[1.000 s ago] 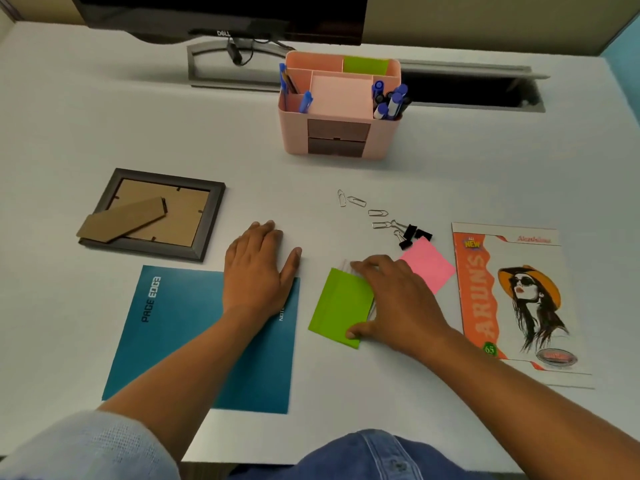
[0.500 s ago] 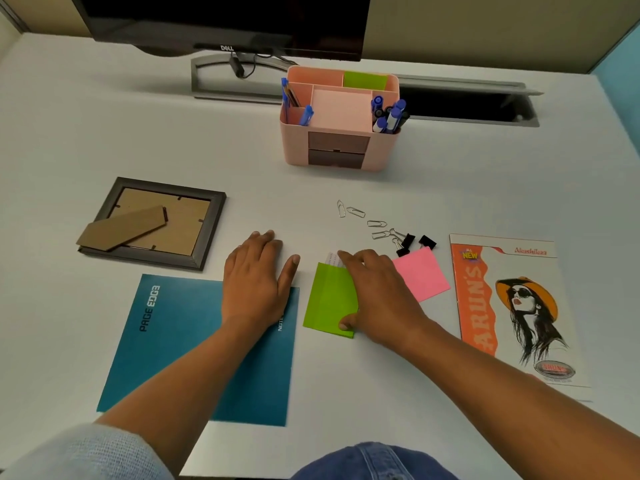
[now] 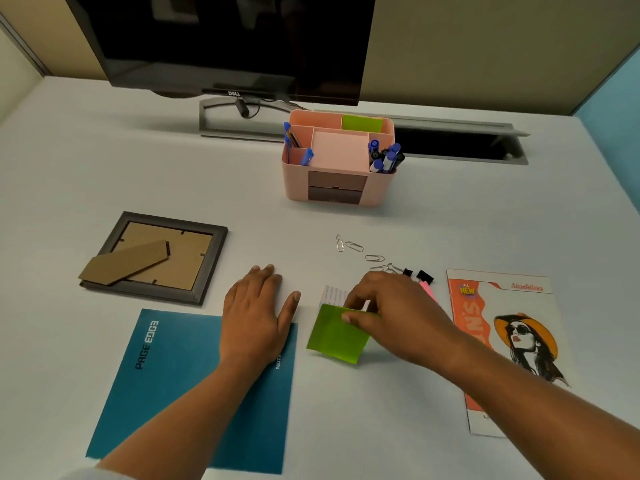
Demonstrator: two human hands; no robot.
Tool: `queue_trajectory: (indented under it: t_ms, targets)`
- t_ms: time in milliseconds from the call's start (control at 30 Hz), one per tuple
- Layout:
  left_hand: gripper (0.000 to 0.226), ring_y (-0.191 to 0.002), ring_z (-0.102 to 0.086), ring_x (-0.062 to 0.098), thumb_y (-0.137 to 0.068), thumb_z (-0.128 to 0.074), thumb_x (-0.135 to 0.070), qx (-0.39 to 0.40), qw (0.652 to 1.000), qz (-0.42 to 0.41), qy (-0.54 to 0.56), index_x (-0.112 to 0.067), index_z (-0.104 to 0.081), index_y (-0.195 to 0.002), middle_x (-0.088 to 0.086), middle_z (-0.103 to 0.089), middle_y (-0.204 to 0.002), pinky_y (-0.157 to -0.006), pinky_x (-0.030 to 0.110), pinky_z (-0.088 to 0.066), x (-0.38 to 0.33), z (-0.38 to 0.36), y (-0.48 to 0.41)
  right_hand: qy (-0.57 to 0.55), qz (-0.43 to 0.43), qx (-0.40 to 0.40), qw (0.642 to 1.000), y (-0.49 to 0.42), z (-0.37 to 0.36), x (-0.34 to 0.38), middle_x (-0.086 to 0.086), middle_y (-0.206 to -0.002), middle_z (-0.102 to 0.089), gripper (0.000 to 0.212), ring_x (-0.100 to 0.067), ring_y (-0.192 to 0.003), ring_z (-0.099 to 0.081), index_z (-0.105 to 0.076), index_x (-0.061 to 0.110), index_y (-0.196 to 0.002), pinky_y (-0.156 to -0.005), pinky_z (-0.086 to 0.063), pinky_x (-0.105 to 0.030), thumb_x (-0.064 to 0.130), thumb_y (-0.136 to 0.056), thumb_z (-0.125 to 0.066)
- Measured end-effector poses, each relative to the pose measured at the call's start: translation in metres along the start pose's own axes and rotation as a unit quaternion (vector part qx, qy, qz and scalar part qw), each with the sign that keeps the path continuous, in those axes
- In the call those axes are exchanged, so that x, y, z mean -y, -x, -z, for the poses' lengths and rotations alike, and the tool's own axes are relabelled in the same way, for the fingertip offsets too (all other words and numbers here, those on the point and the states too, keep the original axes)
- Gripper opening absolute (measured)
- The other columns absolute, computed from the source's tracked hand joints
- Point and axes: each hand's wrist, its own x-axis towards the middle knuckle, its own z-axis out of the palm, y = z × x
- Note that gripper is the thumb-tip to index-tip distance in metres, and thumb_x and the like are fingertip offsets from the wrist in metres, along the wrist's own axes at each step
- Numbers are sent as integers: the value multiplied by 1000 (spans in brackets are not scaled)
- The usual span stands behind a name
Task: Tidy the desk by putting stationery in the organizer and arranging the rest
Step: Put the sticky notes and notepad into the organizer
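Far left, on the white desk [image 3: 104, 161]: a dark grey picture frame [image 3: 152, 258] lying face down, brown cardboard back up, its stand flap slanting past the frame's left edge.

Just nearer the viewer: a teal notebook [image 3: 173, 393] printed "PAGE EDGE", its lower edge partly hidden by the forearm and its small white lettering at right mostly covered.

Resting flat on the notebook's far right corner and the desk beyond: the left hand [image 3: 254, 317], fingers straight and together, thumb spread out to the right, holding nothing.

At the back, cut off by the top of the view: a black flat monitor [image 3: 225, 43].

In front of its stand: a pink plastic organizer [image 3: 337, 157], blue pens at its left, blue and black markers at its right, a green pad in a rear compartment, two dark drawers below.

Centre, near: a green square sticky-note pad [image 3: 337, 337], far edge pinched between thumb and fingertips of the right hand [image 3: 398, 313]; unclear whether its near edge touches the desk.

Behind it, half hidden: a white printed slip [image 3: 332, 296], text unreadable.

Beyond the knuckles: silver wire paper clips [image 3: 353, 245] in a loose line, then two black binder clips [image 3: 424, 276].

Only a sliver showing past the hand: pink sticky notes [image 3: 427, 291].

Far right: an orange-and-white booklet [image 3: 512, 341] with a drawing of a person in a hat, crossed by the right forearm.
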Motion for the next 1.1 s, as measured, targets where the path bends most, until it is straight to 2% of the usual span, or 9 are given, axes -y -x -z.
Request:
queue_trajectory:
  t_ms: [100,233,333,500,600,733,967,1100]
  targets:
    - [61,-139,-33,19,-95,-26,-62,5,1000,0,-3,-21,-52,-132,-2,-45,-146,-116,40,-25,0,0,-1,61,56,-20,996,-6,47,10,16,-84,-66,13,-4,-71,-58,-72,34,-90,-71,-50,-32,45,-86,-66]
    - [62,-140,-32,19,-95,-26,-63,11,1000,5,-6,-21,-51,-133,-2,-44,-147,-117,40,-24,0,0,-2,76,110,-128,983,-28,121,19,9,-88,-68,17,-9,-70,-60,-75,22,-101,-70,-49,-28,27,-87,-69]
    - [61,-140,-32,19,-95,-26,-62,16,1000,4,-10,-21,-51,-133,-2,-44,-147,-117,41,-24,0,0,-1,103,129,-216,962,-63,173,16,7,-88,-61,23,-12,-75,-58,-73,15,-107,-70,-43,-21,16,-85,-66]
    - [63,-140,-32,19,-95,-26,-63,21,1000,7,-6,-21,-51,-133,-2,-44,-147,-117,41,-24,0,0,-2,143,114,-297,937,-135,211,1,-2,-97,-65,23,-9,-81,-52,-73,12,-108,-63,-34,-6,16,-88,-62]
    - [63,-139,-33,19,-94,-25,-64,27,1000,8,-6,-21,-51,-133,-2,-45,-146,-116,42,-26,-1,0,-2,171,103,-295,935,-175,209,-12,-11,-107,-68,25,-15,-87,-56,-72,10,-111,-74,-39,-17,13,-89,-59]
    - [64,-140,-32,17,-94,-24,-64,35,999,14,-7,-22,-52,-133,-3,-45,-146,-116,42,-26,0,0,-3,173,91,-265,944,-212,194,-23,-13,-110,-67,25,-25,-98,-61,-71,10,-112,-81,-47,-28,10,-90,-58]
    - [65,-139,-34,18,-94,-24,-64,36,999,13,-9,-20,-55,-131,-2,-47,-145,-115,43,-28,-1,0,-3,174,69,-219,958,-235,177,-36,-11,-113,-65,26,-26,-103,-58,-69,12,-115,-85,-51,-36,10,-93,-55]
    - [65,-139,-34,18,-94,-25,-64,36,999,15,-10,-20,-55,-130,-2,-47,-145,-115,42,-27,-2,1,-3,168,43,-210,962,-233,180,-44,-12,-105,-68,24,-27,-94,-61,-70,12,-110,-81,-55,-44,6,-93,-54]
